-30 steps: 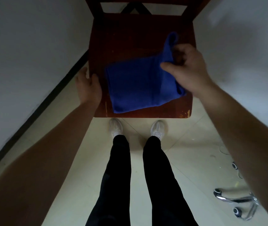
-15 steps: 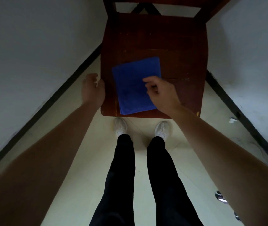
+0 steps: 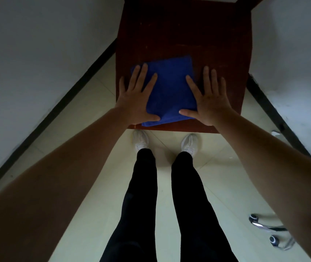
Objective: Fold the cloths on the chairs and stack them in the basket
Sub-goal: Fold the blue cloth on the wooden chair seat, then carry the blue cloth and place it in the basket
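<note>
Between left grip (image 3: 137, 103) and right grip (image 3: 209, 103), both spread flat, holding nothing, lay the cloth (image 3: 169, 87), long axis pointing away.

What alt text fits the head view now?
The left hand and right hand press flat, fingers spread, on either side of a folded blue cloth at the front of a dark wooden chair seat. The person's white shoes stand on pale floor below.
</note>
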The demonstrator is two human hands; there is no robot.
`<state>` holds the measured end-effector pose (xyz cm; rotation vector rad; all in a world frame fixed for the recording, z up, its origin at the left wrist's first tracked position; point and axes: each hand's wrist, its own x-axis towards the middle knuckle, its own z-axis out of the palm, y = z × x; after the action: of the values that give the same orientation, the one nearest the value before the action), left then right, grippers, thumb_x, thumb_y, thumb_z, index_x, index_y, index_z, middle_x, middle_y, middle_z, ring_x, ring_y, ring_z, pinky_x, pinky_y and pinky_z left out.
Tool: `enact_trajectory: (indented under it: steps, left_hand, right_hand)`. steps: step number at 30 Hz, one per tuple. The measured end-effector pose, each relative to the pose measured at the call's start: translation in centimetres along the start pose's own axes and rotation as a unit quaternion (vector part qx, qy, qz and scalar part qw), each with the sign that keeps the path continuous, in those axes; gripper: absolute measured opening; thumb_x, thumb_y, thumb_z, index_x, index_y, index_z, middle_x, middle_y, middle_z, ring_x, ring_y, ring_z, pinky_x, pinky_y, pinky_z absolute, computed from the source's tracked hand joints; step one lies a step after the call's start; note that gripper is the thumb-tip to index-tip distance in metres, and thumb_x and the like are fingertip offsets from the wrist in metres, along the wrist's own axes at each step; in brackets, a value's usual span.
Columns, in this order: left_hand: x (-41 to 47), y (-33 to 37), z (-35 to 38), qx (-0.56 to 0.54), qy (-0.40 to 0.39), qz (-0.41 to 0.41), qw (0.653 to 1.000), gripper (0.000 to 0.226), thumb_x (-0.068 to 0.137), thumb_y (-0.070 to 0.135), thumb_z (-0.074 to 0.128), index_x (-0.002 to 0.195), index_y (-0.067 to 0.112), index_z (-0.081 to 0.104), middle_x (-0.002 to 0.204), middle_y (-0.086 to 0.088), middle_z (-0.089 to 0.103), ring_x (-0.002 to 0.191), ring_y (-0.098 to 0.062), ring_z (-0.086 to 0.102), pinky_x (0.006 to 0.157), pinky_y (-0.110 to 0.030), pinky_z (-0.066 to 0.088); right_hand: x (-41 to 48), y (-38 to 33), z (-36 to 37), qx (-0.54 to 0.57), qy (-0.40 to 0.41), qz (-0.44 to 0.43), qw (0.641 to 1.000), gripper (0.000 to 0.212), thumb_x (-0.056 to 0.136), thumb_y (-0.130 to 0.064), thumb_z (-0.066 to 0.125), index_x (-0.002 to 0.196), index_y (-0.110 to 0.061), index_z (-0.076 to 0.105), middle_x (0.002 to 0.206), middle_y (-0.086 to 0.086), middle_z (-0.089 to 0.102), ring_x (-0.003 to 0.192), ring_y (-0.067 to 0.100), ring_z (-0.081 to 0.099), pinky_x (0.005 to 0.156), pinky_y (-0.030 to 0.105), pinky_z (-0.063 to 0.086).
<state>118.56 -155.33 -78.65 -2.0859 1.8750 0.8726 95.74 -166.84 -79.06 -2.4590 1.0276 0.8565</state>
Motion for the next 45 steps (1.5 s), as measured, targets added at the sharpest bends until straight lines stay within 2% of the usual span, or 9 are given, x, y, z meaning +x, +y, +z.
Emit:
enact_trajectory:
  steps: [4,8,10,14,19,25,32,36,45]
  left_hand:
    - [-2.1,2.2,0.5,-0.233,0.126,-0.166,0.950,0.114,0.064,0.066,0.073,0.153,0.026,0.015,0.160,-0.018,0.011,0.145,-0.038,0.018,0.111,-0.054,0.027]
    - [-1.6,3.6,0.0,-0.579,0.080,-0.442,0.681,0.086,0.053,0.053,0.059,0.128,0.011,0.051,0.122,-0.012,0.058,0.110,-0.034,0.057,0.094,-0.051,0.050]
    - [-1.1,3.5,-0.8,-0.643,0.039,-0.453,0.616,0.074,0.061,0.045,0.061,0.129,0.015,0.053,0.119,-0.007,0.061,0.104,-0.029,0.060,0.094,-0.050,0.051]
    - [0.6,2.4,-1.7,-0.689,0.019,-0.398,0.605,0.071,0.076,0.037,0.070,0.140,0.023,0.043,0.133,-0.005,0.054,0.115,-0.027,0.057,0.099,-0.048,0.048]
    - [1.7,0.7,-2.9,-0.744,-0.060,-0.312,0.588,0.044,0.080,0.021,0.070,0.124,0.020,0.062,0.119,-0.001,0.069,0.107,-0.021,0.067,0.096,-0.044,0.053]
    - [1.3,-0.4,-5.1,-0.738,-0.068,-0.209,0.638,0.059,0.084,0.006,0.065,0.138,0.024,0.051,0.132,0.001,0.063,0.116,-0.019,0.064,0.097,-0.038,0.053]
    - [-1.9,3.4,-12.6,-0.765,-0.099,-0.145,0.620,0.064,0.087,-0.002,0.060,0.139,0.033,0.047,0.138,0.004,0.058,0.120,-0.021,0.061,0.093,-0.047,0.054]
    - [-3.9,7.4,-20.3,-0.735,-0.117,-0.108,0.659,0.063,0.088,-0.005,0.054,0.137,0.033,0.045,0.138,0.005,0.055,0.118,-0.024,0.063,0.092,-0.056,0.052]
    - [-9.5,18.7,-38.4,-0.640,-0.131,0.010,0.757,0.086,0.086,-0.010,0.060,0.146,0.045,0.030,0.137,-0.003,0.054,0.109,-0.030,0.067,0.084,-0.053,0.057]
  right_hand:
    - [-1.2,-1.0,-1.1,0.223,0.004,0.002,0.975,0.110,0.080,-0.051,0.070,0.157,-0.036,-0.007,0.166,0.014,-0.006,0.152,0.036,-0.005,0.121,0.059,0.009]
    - [-1.6,-1.9,-2.7,0.527,0.041,0.127,0.839,0.097,0.085,-0.018,0.066,0.158,-0.031,0.002,0.146,-0.002,0.047,0.127,0.014,0.048,0.098,0.031,0.044]
    - [-1.2,-2.2,-3.5,0.611,0.003,0.181,0.771,0.093,0.088,-0.014,0.061,0.159,-0.032,0.003,0.133,-0.008,0.054,0.116,0.010,0.051,0.087,0.021,0.039]
    - [0.6,-2.2,-4.2,0.677,-0.067,0.199,0.706,0.098,0.066,-0.029,0.067,0.153,-0.038,0.024,0.136,-0.011,0.050,0.126,0.020,0.048,0.104,0.045,0.043]
    - [1.3,-0.4,-5.3,0.766,-0.178,0.132,0.603,0.048,0.076,-0.025,0.060,0.122,-0.016,0.061,0.122,0.006,0.062,0.114,0.029,0.062,0.097,0.053,0.051]
    - [0.4,1.3,-6.5,0.758,-0.199,0.105,0.613,0.054,0.090,-0.003,0.053,0.137,-0.030,0.053,0.136,0.003,0.057,0.121,0.028,0.061,0.095,0.052,0.055]
    - [-6.6,5.1,-12.4,0.777,-0.146,0.065,0.609,0.055,0.095,0.004,0.048,0.132,-0.035,0.054,0.130,-0.004,0.064,0.115,0.021,0.067,0.090,0.041,0.059]
    - [-12.4,8.5,-18.0,0.791,-0.116,0.019,0.600,0.064,0.093,0.009,0.048,0.124,-0.047,0.051,0.132,-0.003,0.063,0.115,0.025,0.066,0.092,0.045,0.058]
    - [-29.0,12.1,-28.1,0.805,0.042,-0.044,0.590,0.096,0.087,0.020,0.049,0.150,-0.048,0.027,0.133,0.016,0.061,0.115,0.033,0.063,0.086,0.048,0.056]
